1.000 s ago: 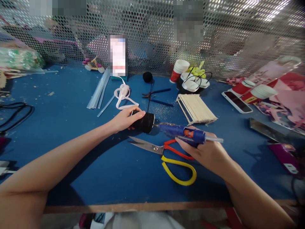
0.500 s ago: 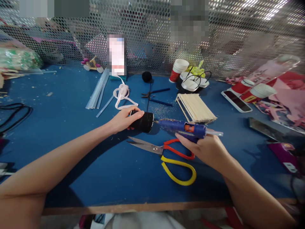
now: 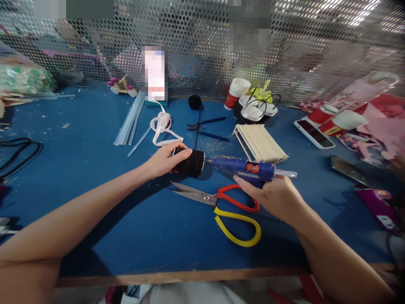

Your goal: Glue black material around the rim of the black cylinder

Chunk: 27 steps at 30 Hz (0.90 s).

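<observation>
Lying on its side, a black paper cup [image 3: 195,164] with a pale rim is held by my left hand [image 3: 169,160], thumb on top and fingers around it. My right hand [image 3: 275,194] grips a blue hot glue gun [image 3: 243,167], a clear glue stick poking out of its back end. The gun's nozzle points left at the cup's rim end, touching it or very close; which one I cannot tell. Below both hands, scissors [image 3: 207,197] with one red and one yellow handle lie on the blue table [image 3: 152,240].
Behind the hands are blue-handled pliers [image 3: 209,128], a black ball on a thin stem [image 3: 195,102], white ribbon [image 3: 162,122] and clear glue sticks [image 3: 129,120]. Wooden sticks [image 3: 261,142], paper cups [image 3: 237,90] and a white phone [image 3: 314,134] stand or lie to the right. A perforated metal screen [image 3: 196,38] closes the back.
The cup and the glue gun have shifted very slightly to the right. Both hands keep the same grip.
</observation>
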{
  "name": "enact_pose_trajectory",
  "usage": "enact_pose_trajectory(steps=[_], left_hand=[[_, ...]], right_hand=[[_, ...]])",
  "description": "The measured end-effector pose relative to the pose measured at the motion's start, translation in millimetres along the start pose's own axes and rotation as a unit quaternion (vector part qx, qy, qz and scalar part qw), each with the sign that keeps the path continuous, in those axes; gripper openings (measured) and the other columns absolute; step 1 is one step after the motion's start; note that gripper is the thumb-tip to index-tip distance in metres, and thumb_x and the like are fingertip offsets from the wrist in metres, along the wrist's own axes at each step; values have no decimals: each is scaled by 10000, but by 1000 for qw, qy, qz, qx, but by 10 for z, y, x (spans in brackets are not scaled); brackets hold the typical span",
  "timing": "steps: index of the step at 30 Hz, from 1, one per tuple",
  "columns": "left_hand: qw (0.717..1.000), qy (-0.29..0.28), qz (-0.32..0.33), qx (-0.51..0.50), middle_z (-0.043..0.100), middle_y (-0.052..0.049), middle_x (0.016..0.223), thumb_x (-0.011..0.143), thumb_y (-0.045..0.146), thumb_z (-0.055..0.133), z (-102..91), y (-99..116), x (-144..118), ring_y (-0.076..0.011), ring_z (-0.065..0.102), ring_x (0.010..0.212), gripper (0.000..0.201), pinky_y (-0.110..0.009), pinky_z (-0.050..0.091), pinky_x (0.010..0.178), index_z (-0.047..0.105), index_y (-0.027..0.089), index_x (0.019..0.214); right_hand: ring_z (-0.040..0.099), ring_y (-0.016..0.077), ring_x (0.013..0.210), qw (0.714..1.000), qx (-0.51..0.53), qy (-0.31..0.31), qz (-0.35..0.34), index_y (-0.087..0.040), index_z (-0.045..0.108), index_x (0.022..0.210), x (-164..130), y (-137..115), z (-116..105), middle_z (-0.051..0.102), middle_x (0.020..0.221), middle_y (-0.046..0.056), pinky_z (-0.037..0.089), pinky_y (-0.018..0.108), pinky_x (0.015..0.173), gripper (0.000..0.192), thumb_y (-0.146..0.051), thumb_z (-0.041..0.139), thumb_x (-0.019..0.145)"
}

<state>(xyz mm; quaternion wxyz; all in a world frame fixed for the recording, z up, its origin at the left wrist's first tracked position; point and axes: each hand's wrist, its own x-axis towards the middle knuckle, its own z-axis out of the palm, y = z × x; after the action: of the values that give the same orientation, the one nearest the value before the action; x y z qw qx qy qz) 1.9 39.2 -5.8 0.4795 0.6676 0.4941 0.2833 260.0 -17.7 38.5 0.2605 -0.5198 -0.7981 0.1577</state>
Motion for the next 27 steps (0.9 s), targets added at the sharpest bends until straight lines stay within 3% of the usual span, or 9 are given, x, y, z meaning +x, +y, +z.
enact_pose_trajectory(steps=[7, 14, 21, 27], left_hand=[[1000, 1, 5, -1, 496, 3, 700, 832, 509, 473, 0, 11, -15, -90, 503, 508, 355, -181, 435, 397, 535, 169, 914], [1000, 2, 18, 5, 498, 8, 680, 825, 527, 473, -2, -1, -38, -93, 496, 516, 379, -173, 423, 395, 531, 170, 938], [1000, 4, 23, 14, 505, -5, 720, 828, 512, 471, 3, -2, -45, -102, 504, 537, 375, -181, 430, 403, 530, 167, 962], [999, 8, 25, 24, 519, -10, 716, 822, 511, 479, 7, 5, -58, -106, 499, 548, 381, -187, 439, 413, 533, 166, 975]], right_hand=[[469, 158, 411, 996, -66, -7, -54, -197, 667, 631, 40, 14, -11, 374, 361, -6, 406, 284, 436, 281, -342, 470, 769], [582, 160, 478, 998, -48, 23, -13, -181, 648, 657, 126, 41, 49, 619, 531, 48, 467, 256, 461, 191, -290, 528, 758], [536, 154, 436, 999, -36, 10, 21, -184, 622, 616, 122, 116, 90, 583, 502, 29, 450, 284, 437, 257, -372, 523, 762], [607, 190, 544, 999, -2, 10, 36, -198, 649, 698, 112, 48, 39, 636, 583, 53, 493, 299, 507, 157, -324, 560, 727]])
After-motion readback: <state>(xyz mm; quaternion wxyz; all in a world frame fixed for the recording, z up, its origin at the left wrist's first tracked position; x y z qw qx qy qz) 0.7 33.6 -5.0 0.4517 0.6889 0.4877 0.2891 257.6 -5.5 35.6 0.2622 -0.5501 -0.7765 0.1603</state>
